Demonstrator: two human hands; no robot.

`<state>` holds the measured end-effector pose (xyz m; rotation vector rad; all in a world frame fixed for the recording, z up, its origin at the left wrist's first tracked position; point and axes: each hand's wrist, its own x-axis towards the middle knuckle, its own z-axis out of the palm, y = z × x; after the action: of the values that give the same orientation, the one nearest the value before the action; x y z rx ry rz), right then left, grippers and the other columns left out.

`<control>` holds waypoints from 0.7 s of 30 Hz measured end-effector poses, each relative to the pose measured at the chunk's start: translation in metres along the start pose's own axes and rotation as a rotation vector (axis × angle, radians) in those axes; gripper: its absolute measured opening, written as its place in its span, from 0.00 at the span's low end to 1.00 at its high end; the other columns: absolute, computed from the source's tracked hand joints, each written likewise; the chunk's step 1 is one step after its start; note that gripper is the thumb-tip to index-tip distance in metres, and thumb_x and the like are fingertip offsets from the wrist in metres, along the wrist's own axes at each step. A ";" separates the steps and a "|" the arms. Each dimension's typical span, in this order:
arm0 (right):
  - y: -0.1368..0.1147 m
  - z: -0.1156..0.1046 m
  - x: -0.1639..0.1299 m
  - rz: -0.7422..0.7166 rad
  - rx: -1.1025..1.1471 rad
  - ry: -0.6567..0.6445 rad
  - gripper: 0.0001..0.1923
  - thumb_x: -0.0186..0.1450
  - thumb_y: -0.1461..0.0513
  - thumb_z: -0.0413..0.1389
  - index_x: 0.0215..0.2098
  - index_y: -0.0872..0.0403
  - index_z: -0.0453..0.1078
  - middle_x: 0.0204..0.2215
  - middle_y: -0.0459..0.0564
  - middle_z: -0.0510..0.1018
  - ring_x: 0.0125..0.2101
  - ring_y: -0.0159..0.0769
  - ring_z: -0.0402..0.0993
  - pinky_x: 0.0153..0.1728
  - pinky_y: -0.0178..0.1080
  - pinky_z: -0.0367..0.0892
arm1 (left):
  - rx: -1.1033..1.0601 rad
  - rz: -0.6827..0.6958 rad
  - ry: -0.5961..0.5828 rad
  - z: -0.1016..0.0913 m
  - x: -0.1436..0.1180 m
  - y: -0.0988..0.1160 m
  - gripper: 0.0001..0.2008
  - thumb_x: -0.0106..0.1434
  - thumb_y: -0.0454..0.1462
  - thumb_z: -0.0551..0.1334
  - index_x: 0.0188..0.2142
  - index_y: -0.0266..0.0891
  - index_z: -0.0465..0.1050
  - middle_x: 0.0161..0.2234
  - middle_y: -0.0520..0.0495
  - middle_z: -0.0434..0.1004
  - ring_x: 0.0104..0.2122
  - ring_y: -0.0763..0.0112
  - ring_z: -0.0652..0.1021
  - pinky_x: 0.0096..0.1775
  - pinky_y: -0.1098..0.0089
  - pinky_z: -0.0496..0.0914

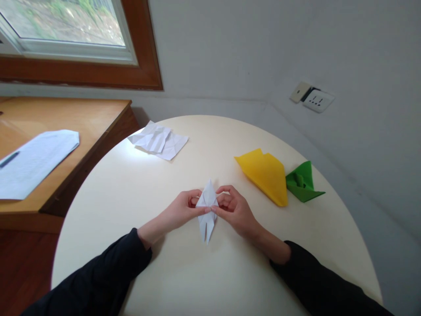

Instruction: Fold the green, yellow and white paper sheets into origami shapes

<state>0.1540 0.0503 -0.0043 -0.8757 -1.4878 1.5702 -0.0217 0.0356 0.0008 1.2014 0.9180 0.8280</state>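
Centrally held: white fold pinched from both sides, long axis running away from the body

Both hands meet at the middle of the round bench (138,184). The left hand (182,210) and the right hand (234,210) each close a grip on the white folded paper piece (207,206), one from either flank, fingertips pressed against its waist. Neither grip is apart; both are clamped on the paper.

Orientation: the piece's long axis runs near-to-far. One pointed tip aims away from the body, toward the wall; two narrow tails point back toward the body and hang just below the hands. The tails look to be touching or just above the bench surface; cannot tell which.

Relation to grips: the paper lies directly between the two hands, so neither hand is nearer. The thumbs sit on the near face at the midline.

Surroundings: a crumpled white sheet (159,140) lies on the far left of the bench, well apart. A yellow folded shape (266,173) and a green folded shape (302,182) lie to the right, touching each other, near the right hand but clear of it. A wooden desk (82,118) with papers (33,160) stands on the left.
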 end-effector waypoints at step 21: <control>0.005 0.008 -0.004 -0.039 -0.009 0.051 0.19 0.57 0.60 0.59 0.44 0.50 0.58 0.27 0.42 0.71 0.29 0.30 0.72 0.32 0.35 0.69 | -0.171 0.010 0.158 0.004 -0.001 -0.005 0.10 0.53 0.40 0.67 0.31 0.35 0.75 0.28 0.50 0.77 0.28 0.73 0.74 0.34 0.74 0.65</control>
<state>0.1487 0.0434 -0.0086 -0.8803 -1.4685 1.5026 -0.0183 0.0320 -0.0039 1.0039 0.9494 0.9995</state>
